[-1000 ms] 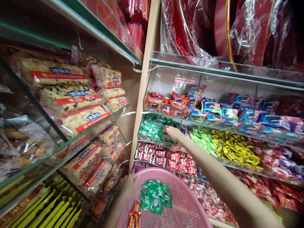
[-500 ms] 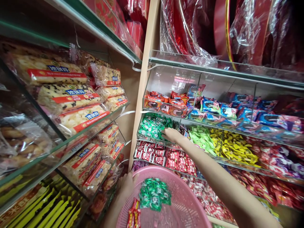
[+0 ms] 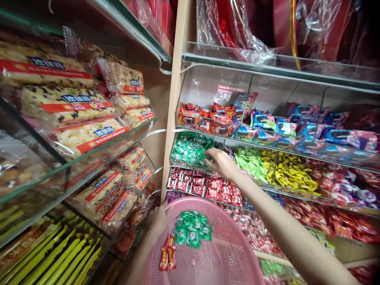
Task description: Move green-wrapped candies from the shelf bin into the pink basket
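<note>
My left hand [image 3: 160, 221] grips the left rim of a pink perforated basket [image 3: 234, 241]. Inside the basket lie a heap of green-wrapped candies [image 3: 192, 228] and a few red-and-yellow packets [image 3: 168, 253]. My right hand [image 3: 218, 161] is at the right edge of a shelf bin full of green candies [image 3: 190, 147], fingers apart and pointing left, with nothing visible between them. Dark-wrapped sweets [image 3: 228, 150] lie partly behind that hand, beside light green ones [image 3: 251, 162].
Glass shelves on the left hold wrapped puffed-rice bars [image 3: 89, 132] and yellow packets [image 3: 74, 257]. A wooden post [image 3: 172, 99] divides the shelving. Yellow candies [image 3: 287, 170], blue packets [image 3: 263, 120] and red-and-white candies [image 3: 185, 182] fill other bins.
My right hand has drawn back slightly to the right and its fingers have spread. The shelves and basket appear a little higher in view. My left hand still holds the rim.
</note>
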`<state>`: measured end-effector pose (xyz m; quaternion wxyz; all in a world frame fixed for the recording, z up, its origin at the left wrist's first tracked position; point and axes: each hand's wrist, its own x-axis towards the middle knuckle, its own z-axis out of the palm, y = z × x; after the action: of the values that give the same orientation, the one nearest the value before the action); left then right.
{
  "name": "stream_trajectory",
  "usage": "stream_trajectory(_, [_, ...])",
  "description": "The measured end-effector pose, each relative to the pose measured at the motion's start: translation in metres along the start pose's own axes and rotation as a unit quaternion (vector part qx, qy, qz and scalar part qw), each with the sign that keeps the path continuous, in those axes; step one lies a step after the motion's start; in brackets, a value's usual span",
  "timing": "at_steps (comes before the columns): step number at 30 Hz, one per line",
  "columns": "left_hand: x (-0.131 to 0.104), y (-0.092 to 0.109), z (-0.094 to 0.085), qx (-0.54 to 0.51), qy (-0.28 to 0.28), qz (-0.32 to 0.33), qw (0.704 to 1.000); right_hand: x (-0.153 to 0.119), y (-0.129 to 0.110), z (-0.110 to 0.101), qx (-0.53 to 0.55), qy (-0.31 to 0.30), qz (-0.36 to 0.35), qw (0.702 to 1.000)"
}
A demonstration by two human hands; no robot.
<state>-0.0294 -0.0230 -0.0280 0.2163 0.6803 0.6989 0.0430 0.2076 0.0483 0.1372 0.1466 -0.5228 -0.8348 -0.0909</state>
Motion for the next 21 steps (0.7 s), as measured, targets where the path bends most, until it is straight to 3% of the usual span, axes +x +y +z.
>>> stream_trajectory(3, [0.002, 0.001, 0.001, 0.01, 0.003, 0.0, 1.0, -0.053, -0.02, 0.012, 0.08, 0.011, -0.048, 0.996])
stream_trajectory(7, [0.002, 0.004, 0.001, 0.019, 0.001, 0.005, 1.0, -0.129, -0.044, 0.067, 0.063, -0.122, -0.058, 0.989])
stream_trajectory(10, [0.001, 0.006, 0.001, 0.019, -0.004, 0.005, 1.0, -0.17, -0.05, 0.108, 0.012, -0.199, -0.05, 0.979])
stream_trajectory(14, [0.0, 0.007, 0.002, 0.022, -0.003, 0.006, 1.0, -0.198, -0.051, 0.14, -0.052, -0.21, -0.066, 0.974])
stream_trajectory(21, [-0.002, 0.005, 0.004, 0.009, -0.004, 0.009, 1.0, -0.206, -0.059, 0.165, -0.148, -0.228, -0.098, 0.957])
